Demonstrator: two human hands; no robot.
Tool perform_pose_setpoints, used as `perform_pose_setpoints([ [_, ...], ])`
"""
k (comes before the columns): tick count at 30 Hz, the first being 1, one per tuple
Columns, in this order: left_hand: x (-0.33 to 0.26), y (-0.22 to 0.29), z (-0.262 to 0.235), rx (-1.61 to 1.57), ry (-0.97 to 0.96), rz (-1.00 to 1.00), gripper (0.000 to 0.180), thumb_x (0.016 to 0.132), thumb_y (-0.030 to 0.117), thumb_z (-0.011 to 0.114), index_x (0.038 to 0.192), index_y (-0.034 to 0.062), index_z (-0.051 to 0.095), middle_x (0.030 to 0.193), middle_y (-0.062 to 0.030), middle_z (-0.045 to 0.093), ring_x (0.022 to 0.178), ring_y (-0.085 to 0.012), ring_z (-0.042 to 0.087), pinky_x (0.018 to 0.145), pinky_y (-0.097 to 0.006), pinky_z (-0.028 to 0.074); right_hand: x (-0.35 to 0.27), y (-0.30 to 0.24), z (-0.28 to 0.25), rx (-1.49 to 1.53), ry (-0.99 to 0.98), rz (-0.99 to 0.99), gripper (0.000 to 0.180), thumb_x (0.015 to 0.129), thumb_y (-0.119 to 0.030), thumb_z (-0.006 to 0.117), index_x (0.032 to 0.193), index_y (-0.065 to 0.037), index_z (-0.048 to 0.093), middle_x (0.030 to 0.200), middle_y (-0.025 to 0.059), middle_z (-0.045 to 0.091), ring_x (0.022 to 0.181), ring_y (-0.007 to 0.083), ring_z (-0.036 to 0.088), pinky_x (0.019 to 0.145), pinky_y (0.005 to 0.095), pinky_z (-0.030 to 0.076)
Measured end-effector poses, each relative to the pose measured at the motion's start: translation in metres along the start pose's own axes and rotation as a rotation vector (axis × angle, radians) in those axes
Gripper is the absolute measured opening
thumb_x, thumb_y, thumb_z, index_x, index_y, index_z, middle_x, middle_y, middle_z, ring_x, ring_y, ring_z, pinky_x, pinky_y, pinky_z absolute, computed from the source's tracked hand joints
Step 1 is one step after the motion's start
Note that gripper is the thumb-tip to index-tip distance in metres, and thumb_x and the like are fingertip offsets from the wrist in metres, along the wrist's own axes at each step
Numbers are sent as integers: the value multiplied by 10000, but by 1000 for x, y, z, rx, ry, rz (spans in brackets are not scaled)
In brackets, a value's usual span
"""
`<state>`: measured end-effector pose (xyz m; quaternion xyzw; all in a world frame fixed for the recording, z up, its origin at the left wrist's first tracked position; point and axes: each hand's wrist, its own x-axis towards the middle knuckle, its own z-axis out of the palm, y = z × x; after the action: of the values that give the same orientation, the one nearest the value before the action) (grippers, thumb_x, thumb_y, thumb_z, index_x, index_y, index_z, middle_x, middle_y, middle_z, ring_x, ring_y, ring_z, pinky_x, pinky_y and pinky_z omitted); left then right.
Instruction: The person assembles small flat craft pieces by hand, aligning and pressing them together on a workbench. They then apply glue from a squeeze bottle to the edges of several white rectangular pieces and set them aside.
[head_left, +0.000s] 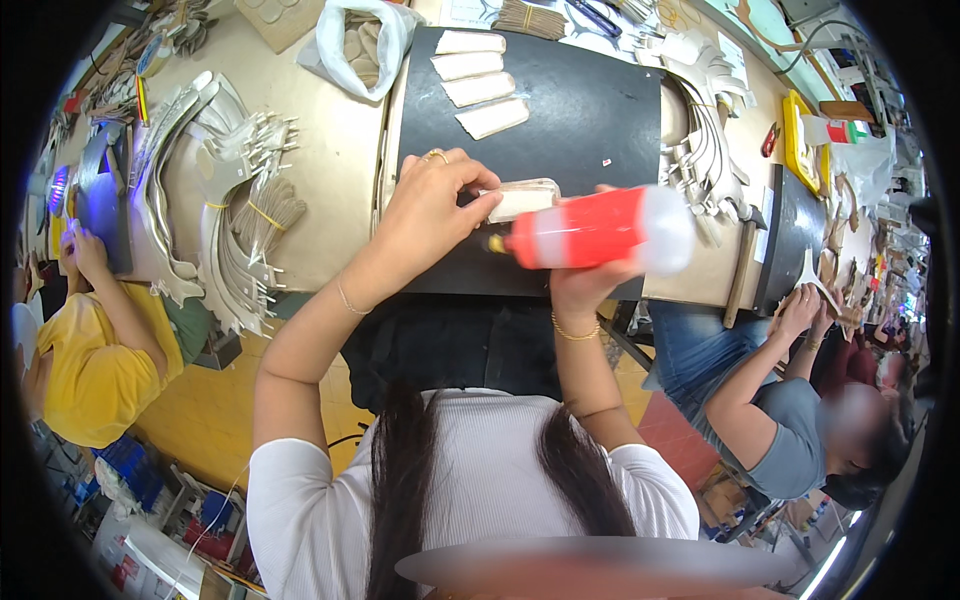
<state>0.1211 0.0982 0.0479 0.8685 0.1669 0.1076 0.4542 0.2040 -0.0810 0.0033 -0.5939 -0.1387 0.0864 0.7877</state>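
My right hand (583, 288) is wrapped round a squeeze bottle (592, 228) with a red band and a pale base. The bottle lies tilted on its side, its narrow yellowish tip pointing left, below my left fingers. My left hand (432, 205) pinches the left end of a small cream rounded piece (525, 197) just above the black mat (570, 110). The bottle partly covers that piece. Similar cream pieces (478, 92) lie fanned in a column at the mat's far left.
A white plastic bag (392, 52) holding brown pieces stands beyond the mat. Bundled pale strips lie at left (235, 210) and right (705, 130). A hammer (742, 262) rests at the right. Co-workers in yellow (95, 360) and grey (790, 430) sit on either side.
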Motion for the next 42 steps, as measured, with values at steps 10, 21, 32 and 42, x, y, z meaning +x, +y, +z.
perform_pose_setpoints([
  [10,-7,15,4,64,105,66,153,838,35,726,980,16,672,859,-92,642,774,-224,635,745,-336,479,44,-33,-35,885,-176,437,903,843,-865,368,1212,-69,578,946,76,724,743,215,718,1079,640,383],
  [21,-12,20,7,-145,122,45,248,834,-49,677,1061,31,618,857,-62,586,722,-163,630,610,-294,503,33,-21,-34,879,-72,494,783,884,-813,390,1301,-164,525,1061,29,684,806,162,707,1071,731,343],
  [32,92,10,-10,-483,203,4,545,834,2,701,1340,101,526,1050,-36,531,774,-78,608,617,-195,462,36,-28,-34,802,-16,376,760,926,-775,355,1286,-127,521,1073,62,639,835,171,664,1029,673,432],
  [42,169,-9,35,530,470,315,625,775,172,768,1359,169,548,1013,-123,598,961,-296,588,877,-413,460,42,-35,-62,565,82,240,836,913,-765,412,1429,-108,398,1220,103,591,1090,223,612,1027,542,478],
])
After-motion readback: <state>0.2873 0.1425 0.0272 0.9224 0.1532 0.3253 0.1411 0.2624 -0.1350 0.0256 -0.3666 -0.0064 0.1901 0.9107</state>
